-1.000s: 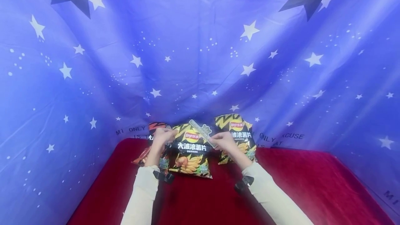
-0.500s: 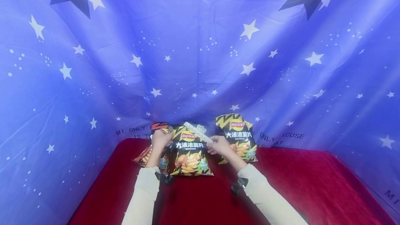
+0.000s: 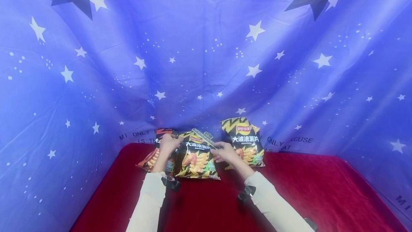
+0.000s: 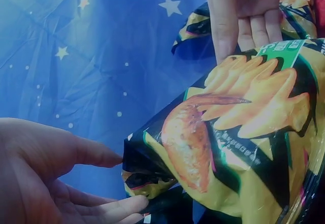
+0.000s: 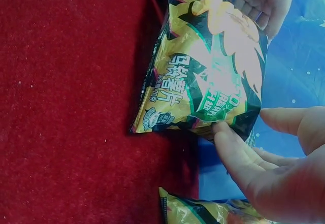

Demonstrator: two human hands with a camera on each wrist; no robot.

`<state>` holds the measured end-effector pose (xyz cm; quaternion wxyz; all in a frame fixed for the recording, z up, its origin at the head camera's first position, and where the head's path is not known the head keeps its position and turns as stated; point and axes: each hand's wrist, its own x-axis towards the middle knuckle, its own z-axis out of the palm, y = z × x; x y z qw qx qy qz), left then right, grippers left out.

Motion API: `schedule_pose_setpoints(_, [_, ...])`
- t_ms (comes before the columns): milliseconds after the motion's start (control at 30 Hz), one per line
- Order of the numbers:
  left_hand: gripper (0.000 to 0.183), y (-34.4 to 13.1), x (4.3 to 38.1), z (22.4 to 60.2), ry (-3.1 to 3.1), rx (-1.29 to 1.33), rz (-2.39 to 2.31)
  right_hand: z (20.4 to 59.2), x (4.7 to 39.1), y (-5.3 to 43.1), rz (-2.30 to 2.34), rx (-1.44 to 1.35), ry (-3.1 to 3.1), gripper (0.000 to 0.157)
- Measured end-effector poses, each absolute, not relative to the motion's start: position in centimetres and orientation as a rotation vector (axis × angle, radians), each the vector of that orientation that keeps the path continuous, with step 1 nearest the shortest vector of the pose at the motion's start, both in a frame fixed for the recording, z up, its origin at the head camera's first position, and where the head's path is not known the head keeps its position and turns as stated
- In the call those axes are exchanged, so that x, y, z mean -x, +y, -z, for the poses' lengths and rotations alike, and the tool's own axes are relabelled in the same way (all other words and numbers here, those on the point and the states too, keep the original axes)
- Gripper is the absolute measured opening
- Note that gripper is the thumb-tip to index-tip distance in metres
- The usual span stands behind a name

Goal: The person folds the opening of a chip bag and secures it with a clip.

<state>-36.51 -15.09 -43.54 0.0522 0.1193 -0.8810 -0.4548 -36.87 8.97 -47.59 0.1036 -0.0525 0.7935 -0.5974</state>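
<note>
Left hand [image 4: 45, 178] pinching chip bag [image 4: 244, 148] corner, right hand [image 4: 244, 16] behind

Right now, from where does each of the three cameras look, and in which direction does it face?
Head: sits high, faces forward and down at the red velvet table; both cream sleeves and hands show.
Left wrist: sits by the left hand, faces the yellow-and-black crisp bag; the right hand shows beyond it.
Right wrist: sits by the right hand, looks down the bag's lower edge.
All three share that middle bag.
</note>
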Motion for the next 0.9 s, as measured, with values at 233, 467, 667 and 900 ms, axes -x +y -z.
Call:
schedule_pose_setpoints(233, [0.054,-14.3,36.6,43.7,-2.664,-0.326,1.390,47.7,36.6,9.1,1.706,0.167,2.376,0.038])
schedule_pose_setpoints(467, [0.052,-14.3,36.7,44.0,-2.668,-0.297,1.361,47.5,36.4,9.2,1.667,0.200,2.409,0.041])
schedule_pose_setpoints(667, [0.052,-14.1,36.5,43.4,-2.667,-0.286,1.346,46.4,35.8,9.2,1.499,0.310,2.544,0.041])
schedule_pose_setpoints(900, [0.052,-13.4,35.9,41.4,-2.548,-0.215,1.295,43.3,35.6,10.7,1.384,0.455,2.629,0.042])
